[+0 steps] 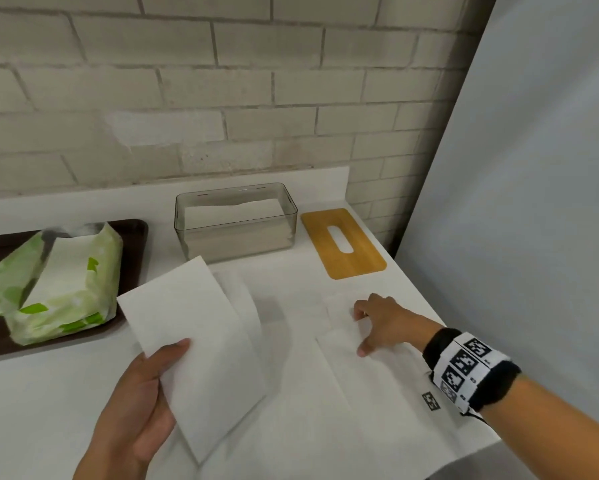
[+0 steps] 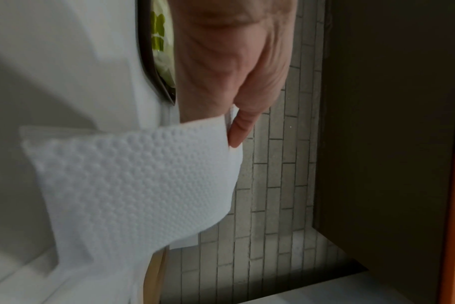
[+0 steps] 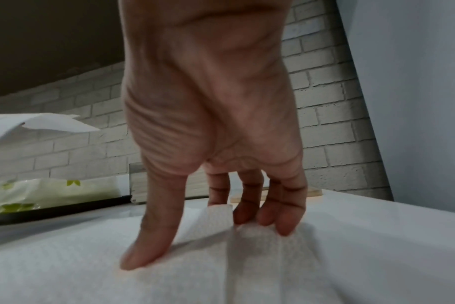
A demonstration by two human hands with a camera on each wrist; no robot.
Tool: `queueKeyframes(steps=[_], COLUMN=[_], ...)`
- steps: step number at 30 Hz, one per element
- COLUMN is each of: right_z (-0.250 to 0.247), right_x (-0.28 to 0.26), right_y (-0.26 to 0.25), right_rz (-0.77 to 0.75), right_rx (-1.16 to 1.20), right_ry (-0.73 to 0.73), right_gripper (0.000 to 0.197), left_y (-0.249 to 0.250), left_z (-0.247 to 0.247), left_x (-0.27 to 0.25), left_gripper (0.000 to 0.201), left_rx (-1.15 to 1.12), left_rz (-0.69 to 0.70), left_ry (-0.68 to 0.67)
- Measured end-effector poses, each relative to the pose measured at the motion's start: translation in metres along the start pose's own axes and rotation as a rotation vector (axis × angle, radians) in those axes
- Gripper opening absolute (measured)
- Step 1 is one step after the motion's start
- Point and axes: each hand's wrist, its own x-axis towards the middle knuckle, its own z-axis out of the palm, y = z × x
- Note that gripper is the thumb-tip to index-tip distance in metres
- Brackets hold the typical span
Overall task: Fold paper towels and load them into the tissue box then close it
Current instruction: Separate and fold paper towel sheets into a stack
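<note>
Two bare hands are working over a white counter [image 1: 41,393], each busy with its own paper towel. At the lower left of the head view, the left hand [image 1: 135,403] is gripping a folded paper towel [image 1: 194,344] by its near edge, thumb on top and fingers beneath, and is holding it raised and tilted above the surface; the left wrist view is showing its embossed dots close up. At the lower right, the right hand [image 1: 377,323], a black-and-white patterned band [image 1: 464,368] sitting on its wrist, is bearing down on a second paper towel [image 1: 371,393] lying flat on the counter. Its thumb is pressing the sheet while the curled fingers are pinching up the far corner, which the right wrist view is showing lifted off the surface.

Farther back, at middle left, a green-and-white towel pack [image 1: 59,285] is lying torn open on a dark brown tray [image 1: 131,237]. In the centre, the clear tissue box [image 1: 235,220] is standing uncovered with a stack of white towels lying in it. Just to its right, its wooden lid [image 1: 343,242], cut with an oval slot, is lying flat on the counter, apart from the box. A pale brick wall [image 1: 187,81] is filling the upper frame behind, and a plain grey panel [image 1: 533,168] is running down the right.
</note>
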Motion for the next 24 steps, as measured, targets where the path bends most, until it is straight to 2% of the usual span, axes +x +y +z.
queueKeyframes(steps=[2, 3, 5, 7, 9, 10, 11, 12, 13, 15, 17, 21, 23, 24], right_z=[0.004, 0.005, 0.002, -0.009, -0.023, -0.028, -0.033, -0.034, -0.035, -0.028, -0.015, 0.009, 0.018, 0.022], right_x=[0.001, 0.000, -0.007, -0.022, -0.043, -0.051, -0.059, -0.060, -0.062, -0.056, -0.049, -0.038, -0.033, -0.032], right_y=[0.001, 0.000, 0.000, -0.002, -0.013, -0.021, -0.032, -0.044, -0.060, -0.087, -0.111, -0.136, -0.141, -0.143], right_rz=[0.007, -0.009, -0.073, -0.184, -0.367, -0.443, -0.497, -0.530, -0.540, -0.520, -0.489, -0.422, -0.386, -0.379], right_rx=[-0.005, 0.005, 0.140, 0.480, 0.982, 1.182, 1.300, 1.341, 1.320, 1.125, 0.938, 0.698, 0.655, 0.655], right_ry=[0.007, 0.038, 0.164, 0.185, 0.096, 0.043, 0.033, 0.084, 0.184, 0.459, 0.638, 0.772, 0.820, 0.821], right_gripper=[0.057, 0.051, 0.024, 0.019, 0.011, 0.014, 0.020, 0.023, 0.021, 0.025, 0.027, 0.020, 0.025, 0.027], left_y=[0.000, 0.000, -0.001, -0.002, -0.003, -0.004, -0.005, -0.006, -0.008, -0.012, -0.017, -0.022, -0.025, -0.028], left_z=[0.002, 0.003, 0.006, 0.011, 0.018, 0.023, 0.028, 0.033, 0.038, 0.047, 0.053, 0.054, 0.051, 0.049], left_x=[0.001, 0.001, 0.001, 0.000, -0.003, -0.004, -0.006, -0.008, -0.009, -0.012, -0.014, -0.016, -0.017, -0.017], left_gripper=[0.027, 0.028, 0.030, 0.030, 0.031, 0.034, 0.037, 0.038, 0.037, 0.032, 0.031, 0.041, 0.051, 0.050], left_rx=[-0.025, -0.041, -0.080, -0.104, -0.114, -0.116, -0.115, -0.108, -0.091, -0.051, 0.008, 0.048, 0.014, 0.034], left_rz=[-0.003, -0.008, -0.021, -0.028, -0.050, -0.066, -0.079, -0.093, -0.107, -0.124, -0.114, -0.107, -0.122, -0.111], left_ry=[0.021, 0.032, 0.040, 0.046, 0.041, 0.033, 0.018, -0.001, -0.019, -0.042, -0.050, -0.069, -0.090, -0.098])
